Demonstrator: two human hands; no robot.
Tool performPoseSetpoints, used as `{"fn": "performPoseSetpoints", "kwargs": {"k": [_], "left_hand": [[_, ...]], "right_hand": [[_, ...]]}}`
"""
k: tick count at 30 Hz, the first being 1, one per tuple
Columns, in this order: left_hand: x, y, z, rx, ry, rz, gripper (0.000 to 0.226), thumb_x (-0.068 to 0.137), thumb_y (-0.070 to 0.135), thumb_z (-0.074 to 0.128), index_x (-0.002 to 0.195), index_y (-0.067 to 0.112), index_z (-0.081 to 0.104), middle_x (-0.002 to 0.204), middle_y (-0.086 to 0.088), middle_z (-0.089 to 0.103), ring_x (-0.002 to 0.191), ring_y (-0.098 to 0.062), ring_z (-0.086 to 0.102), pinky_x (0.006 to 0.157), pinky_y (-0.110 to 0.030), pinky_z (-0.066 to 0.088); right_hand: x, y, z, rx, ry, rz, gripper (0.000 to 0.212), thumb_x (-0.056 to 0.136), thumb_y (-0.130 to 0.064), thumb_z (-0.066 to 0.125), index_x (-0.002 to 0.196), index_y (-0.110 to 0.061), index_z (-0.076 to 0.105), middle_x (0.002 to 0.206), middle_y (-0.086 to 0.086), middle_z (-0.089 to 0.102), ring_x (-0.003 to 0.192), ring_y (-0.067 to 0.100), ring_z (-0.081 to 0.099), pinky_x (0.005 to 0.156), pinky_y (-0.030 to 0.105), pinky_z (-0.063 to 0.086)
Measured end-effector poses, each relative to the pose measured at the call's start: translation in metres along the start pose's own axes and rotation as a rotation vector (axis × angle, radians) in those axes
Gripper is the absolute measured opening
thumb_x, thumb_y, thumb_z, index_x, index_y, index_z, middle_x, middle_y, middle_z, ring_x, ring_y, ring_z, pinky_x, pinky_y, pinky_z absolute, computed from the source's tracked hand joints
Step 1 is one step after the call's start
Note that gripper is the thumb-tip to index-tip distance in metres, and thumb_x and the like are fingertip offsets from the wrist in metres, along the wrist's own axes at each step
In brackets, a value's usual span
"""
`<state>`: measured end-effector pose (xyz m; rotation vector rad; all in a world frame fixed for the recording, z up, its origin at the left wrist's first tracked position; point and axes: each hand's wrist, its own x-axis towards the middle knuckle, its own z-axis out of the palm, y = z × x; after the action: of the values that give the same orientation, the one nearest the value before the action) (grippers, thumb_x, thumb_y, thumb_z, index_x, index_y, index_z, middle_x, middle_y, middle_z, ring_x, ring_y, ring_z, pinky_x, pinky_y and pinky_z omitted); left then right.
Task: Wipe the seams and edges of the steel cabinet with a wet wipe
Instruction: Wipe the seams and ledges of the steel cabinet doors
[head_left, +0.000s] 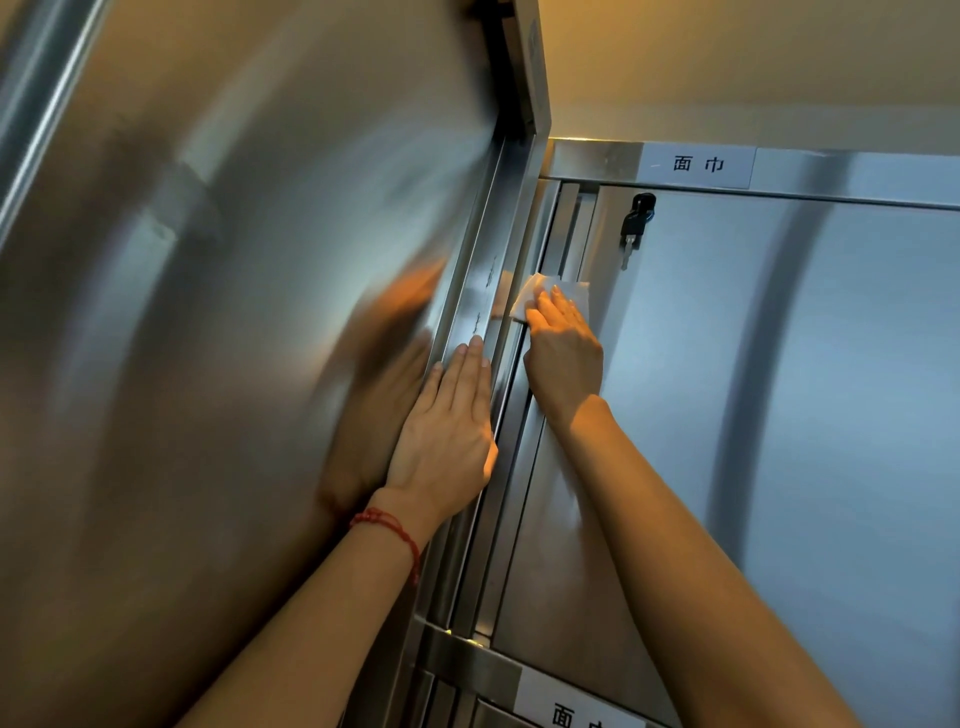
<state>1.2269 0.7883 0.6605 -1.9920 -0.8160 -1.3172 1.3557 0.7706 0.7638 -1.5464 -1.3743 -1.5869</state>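
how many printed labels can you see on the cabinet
2. One label sits on the top rail above the door with the key. A second label is on the lower rail, cut off by the bottom edge. Others may lie out of view.

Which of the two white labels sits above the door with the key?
The upper label, on the top rail above the key; the lower label is cut off at the frame's bottom.

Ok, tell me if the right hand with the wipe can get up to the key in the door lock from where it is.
Probably yes. The right hand presses the wipe against the door's edge seam, just below and left of the key. Only bare steel door lies between them.
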Motion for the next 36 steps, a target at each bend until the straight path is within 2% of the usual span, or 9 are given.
{"fn": "performPoseSetpoints", "kwargs": {"k": [5, 10, 13, 15, 24, 29, 36], "left_hand": [[0.000, -0.001, 0.002, -0.007, 0.006, 0.004, 0.071, 0.098, 0.039, 0.024, 0.144, -0.002, -0.013, 0.153, -0.022, -0.016, 0.143, -0.031, -0.011, 0.114, -0.039, -0.008], [0.000, 0.000, 0.003, -0.016, 0.020, -0.001, 0.069, 0.098, 0.037, 0.023, 0.144, -0.001, -0.011, 0.152, -0.022, -0.016, 0.142, -0.031, -0.012, 0.114, -0.039, -0.010], [-0.001, 0.000, 0.003, -0.024, 0.026, -0.004, 0.069, 0.098, 0.036, 0.025, 0.145, -0.002, -0.010, 0.152, -0.022, -0.016, 0.142, -0.031, -0.012, 0.113, -0.039, -0.011], [0.000, 0.000, 0.003, -0.029, 0.033, -0.005, 0.070, 0.098, 0.035, 0.026, 0.145, -0.002, -0.010, 0.152, -0.022, -0.016, 0.142, -0.031, -0.012, 0.112, -0.038, -0.012], [-0.001, 0.000, 0.002, -0.015, 0.036, -0.004, 0.070, 0.098, 0.036, 0.023, 0.142, -0.002, -0.015, 0.151, -0.022, -0.019, 0.142, -0.031, -0.013, 0.111, -0.038, -0.013], [0.000, 0.000, 0.001, -0.027, 0.038, -0.001, 0.070, 0.098, 0.036, 0.025, 0.142, -0.002, -0.014, 0.152, -0.022, -0.018, 0.142, -0.031, -0.013, 0.110, -0.037, -0.016], [-0.001, 0.000, 0.003, -0.042, 0.031, -0.005, 0.069, 0.098, 0.035, 0.024, 0.142, 0.000, -0.017, 0.151, -0.021, -0.020, 0.142, -0.031, -0.015, 0.112, -0.038, -0.013]], "right_hand": [[0.005, 0.000, 0.002, 0.001, 0.030, 0.014, 0.043, 0.094, 0.001, 0.044, 0.137, -0.001, 0.042, 0.145, 0.017, 0.037, 0.138, 0.028, 0.029, 0.108, 0.028, 0.010], [-0.005, -0.001, 0.001, 0.019, 0.044, -0.007, 0.040, 0.081, 0.011, 0.056, 0.121, 0.008, 0.057, 0.127, 0.027, 0.053, 0.122, 0.040, 0.048, 0.103, 0.040, 0.031], [0.009, 0.004, -0.002, -0.034, 0.010, -0.038, 0.042, 0.092, 0.003, 0.047, 0.134, 0.000, 0.046, 0.142, 0.018, 0.042, 0.135, 0.031, 0.034, 0.110, 0.033, 0.020], [0.017, 0.006, -0.003, -0.029, 0.024, -0.019, 0.042, 0.094, 0.002, 0.043, 0.136, -0.001, 0.044, 0.144, 0.016, 0.039, 0.137, 0.028, 0.030, 0.111, 0.033, 0.019], [0.028, 0.009, -0.004, -0.033, 0.029, -0.012, 0.043, 0.095, 0.002, 0.040, 0.138, -0.002, 0.040, 0.146, 0.016, 0.036, 0.139, 0.027, 0.028, 0.112, 0.030, 0.015], [0.011, 0.005, -0.001, 0.002, 0.025, -0.011, 0.041, 0.090, 0.007, 0.044, 0.131, 0.005, 0.047, 0.138, 0.024, 0.042, 0.132, 0.036, 0.037, 0.110, 0.036, 0.021], [0.032, 0.010, -0.004, -0.056, 0.006, -0.013, 0.044, 0.096, 0.000, 0.040, 0.140, -0.002, 0.038, 0.147, 0.016, 0.033, 0.139, 0.026, 0.026, 0.113, 0.031, 0.015]]}}
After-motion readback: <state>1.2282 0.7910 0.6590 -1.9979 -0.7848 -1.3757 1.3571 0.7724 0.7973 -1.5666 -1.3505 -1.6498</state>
